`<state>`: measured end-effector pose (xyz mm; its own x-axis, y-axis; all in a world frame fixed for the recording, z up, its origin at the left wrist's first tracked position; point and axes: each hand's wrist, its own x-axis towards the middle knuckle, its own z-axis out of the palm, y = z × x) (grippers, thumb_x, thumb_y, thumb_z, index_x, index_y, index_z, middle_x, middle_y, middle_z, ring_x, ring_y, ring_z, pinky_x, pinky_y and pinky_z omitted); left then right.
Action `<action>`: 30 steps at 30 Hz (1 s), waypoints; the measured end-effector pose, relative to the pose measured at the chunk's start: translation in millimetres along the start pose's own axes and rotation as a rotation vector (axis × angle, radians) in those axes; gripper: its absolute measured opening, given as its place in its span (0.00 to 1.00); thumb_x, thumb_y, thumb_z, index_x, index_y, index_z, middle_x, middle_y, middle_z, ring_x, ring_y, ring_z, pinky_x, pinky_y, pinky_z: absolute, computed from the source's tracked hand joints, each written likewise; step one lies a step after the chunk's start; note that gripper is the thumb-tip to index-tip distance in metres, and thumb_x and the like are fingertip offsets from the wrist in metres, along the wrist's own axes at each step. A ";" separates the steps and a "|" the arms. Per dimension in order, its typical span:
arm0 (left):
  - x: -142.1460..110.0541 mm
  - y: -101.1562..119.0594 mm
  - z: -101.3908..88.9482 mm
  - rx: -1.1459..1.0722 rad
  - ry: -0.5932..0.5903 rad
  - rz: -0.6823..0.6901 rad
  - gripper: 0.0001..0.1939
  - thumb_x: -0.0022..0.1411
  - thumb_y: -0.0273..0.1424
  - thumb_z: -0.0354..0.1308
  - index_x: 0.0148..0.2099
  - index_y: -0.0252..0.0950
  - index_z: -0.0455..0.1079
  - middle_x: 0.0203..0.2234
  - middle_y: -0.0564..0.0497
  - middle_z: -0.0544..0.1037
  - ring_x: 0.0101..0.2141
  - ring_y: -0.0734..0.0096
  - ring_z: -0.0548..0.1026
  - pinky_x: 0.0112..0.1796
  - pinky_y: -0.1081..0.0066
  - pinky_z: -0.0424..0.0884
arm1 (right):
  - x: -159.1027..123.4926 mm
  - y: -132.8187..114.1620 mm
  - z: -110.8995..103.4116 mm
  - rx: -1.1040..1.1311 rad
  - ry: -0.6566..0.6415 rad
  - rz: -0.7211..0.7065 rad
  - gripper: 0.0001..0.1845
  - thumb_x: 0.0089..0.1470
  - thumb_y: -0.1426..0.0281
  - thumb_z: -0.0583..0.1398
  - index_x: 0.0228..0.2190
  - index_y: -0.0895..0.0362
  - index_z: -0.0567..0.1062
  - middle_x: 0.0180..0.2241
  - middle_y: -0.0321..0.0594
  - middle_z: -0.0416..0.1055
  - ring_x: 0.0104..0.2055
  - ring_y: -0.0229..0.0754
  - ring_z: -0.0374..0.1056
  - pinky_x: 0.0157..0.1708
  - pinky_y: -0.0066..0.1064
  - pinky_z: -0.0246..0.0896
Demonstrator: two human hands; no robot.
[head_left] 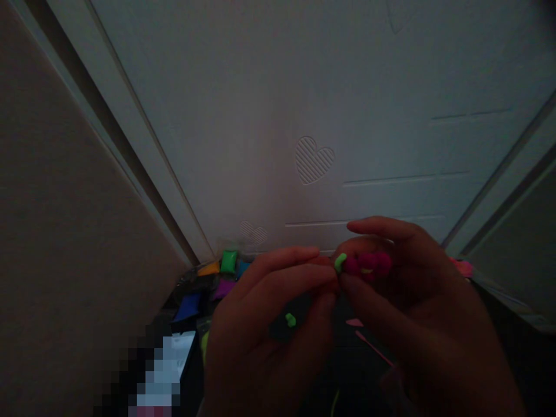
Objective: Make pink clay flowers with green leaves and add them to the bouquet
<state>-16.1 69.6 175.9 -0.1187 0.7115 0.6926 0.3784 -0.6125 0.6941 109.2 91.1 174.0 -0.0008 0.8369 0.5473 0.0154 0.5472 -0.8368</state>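
- The right hand (425, 307) has the magenta piece (380, 263) between thumb and fingers, held up above the dark bench (360, 376)!
- In comes the left hand (269, 313), its fingertips bunched narrow at the green strip (341, 262); whether they really pinch it, I cannot tell.
- What's done: magenta lobes clumped together, green strip sitting at the left end, so the shaping looks well along, in my judgement.
- What's left: the strip's join is hidden by fingers, so no calling it fixed.
- Below, the green lump (291, 319) lies loose, seemingly unused.
- Beside it, a pink tool (374, 348) lies flat, no hand on it.
- Farther out, the green packet (229, 262), orange packet (209, 269) and blue packet (187, 307) sit left.
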 end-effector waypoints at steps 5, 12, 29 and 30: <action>0.3 -4.6 1.2 -0.084 0.002 -0.072 0.17 0.49 0.20 0.59 0.39 0.47 0.71 0.34 0.59 0.76 0.35 0.78 0.74 0.39 0.78 0.72 | -0.6 3.6 0.0 0.008 0.013 -0.022 0.18 0.47 0.73 0.59 0.40 0.45 0.67 0.29 0.31 0.71 0.28 0.35 0.70 0.17 0.19 0.64; 0.5 -8.3 3.3 -0.300 0.144 -0.086 0.18 0.47 0.19 0.62 0.38 0.45 0.69 0.34 0.59 0.75 0.33 0.77 0.76 0.36 0.77 0.74 | -6.2 4.7 -2.7 -0.227 0.198 -0.363 0.09 0.48 0.74 0.60 0.33 0.50 0.72 0.36 0.33 0.66 0.35 0.33 0.66 0.30 0.21 0.65; -2.7 -5.2 3.5 -0.035 0.103 0.115 0.19 0.50 0.21 0.57 0.43 0.47 0.69 0.37 0.56 0.71 0.36 0.74 0.73 0.38 0.76 0.72 | -6.1 -0.1 0.3 -0.195 0.070 -0.228 0.07 0.48 0.69 0.61 0.32 0.46 0.75 0.33 0.35 0.72 0.33 0.39 0.68 0.29 0.29 0.68; -2.5 -4.9 2.5 -0.054 0.107 0.113 0.18 0.51 0.21 0.56 0.43 0.46 0.70 0.37 0.56 0.72 0.36 0.74 0.73 0.38 0.75 0.72 | -5.5 -0.1 -0.1 -0.184 0.062 -0.227 0.07 0.48 0.69 0.61 0.32 0.46 0.75 0.33 0.35 0.72 0.33 0.39 0.68 0.29 0.28 0.68</action>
<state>-15.4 71.7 170.4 -0.1761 0.5979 0.7820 0.3449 -0.7066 0.6179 109.3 86.4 171.1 0.0358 0.6879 0.7249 0.2030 0.7052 -0.6793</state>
